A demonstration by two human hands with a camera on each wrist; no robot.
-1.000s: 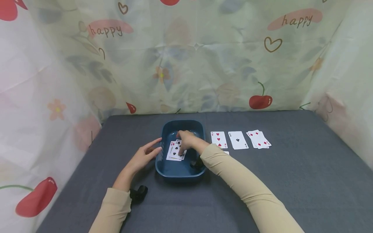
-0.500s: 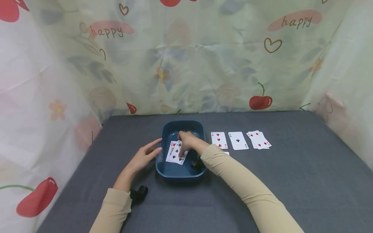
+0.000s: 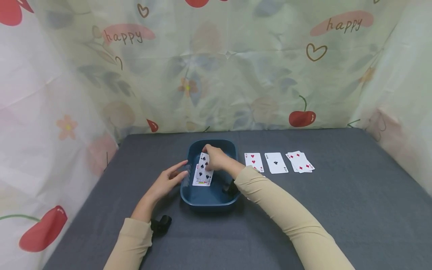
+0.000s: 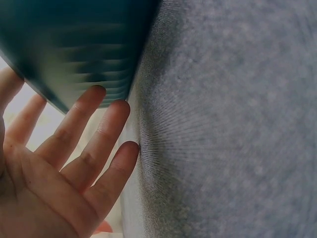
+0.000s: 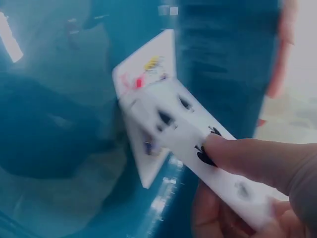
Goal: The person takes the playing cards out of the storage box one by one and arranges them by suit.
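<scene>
My right hand (image 3: 217, 159) pinches a spades playing card (image 3: 203, 169) between thumb and fingers, above the blue tray (image 3: 209, 204). In the right wrist view the thumb presses on the face of this spades card (image 5: 181, 121), blurred by motion. Beneath it a face card (image 5: 148, 64) with a red mark lies on the tray floor, partly covered. My left hand (image 3: 166, 182) is at the tray's left side, its fingers spread. The left wrist view shows straight fingers (image 4: 81, 111) against the ribbed outer wall of the tray (image 4: 79, 44).
Right of the tray lie a three of hearts (image 3: 253, 161), an ace of clubs (image 3: 276, 162) and overlapping diamonds cards (image 3: 299, 162). Another card near the right sleeve is almost hidden. A printed curtain (image 3: 216, 75) stands behind the dark grey tablecloth (image 3: 337, 195).
My right hand has taken hold of the spades card and lifted it off the face card, moving up and slightly left. My left hand stays at the tray.
</scene>
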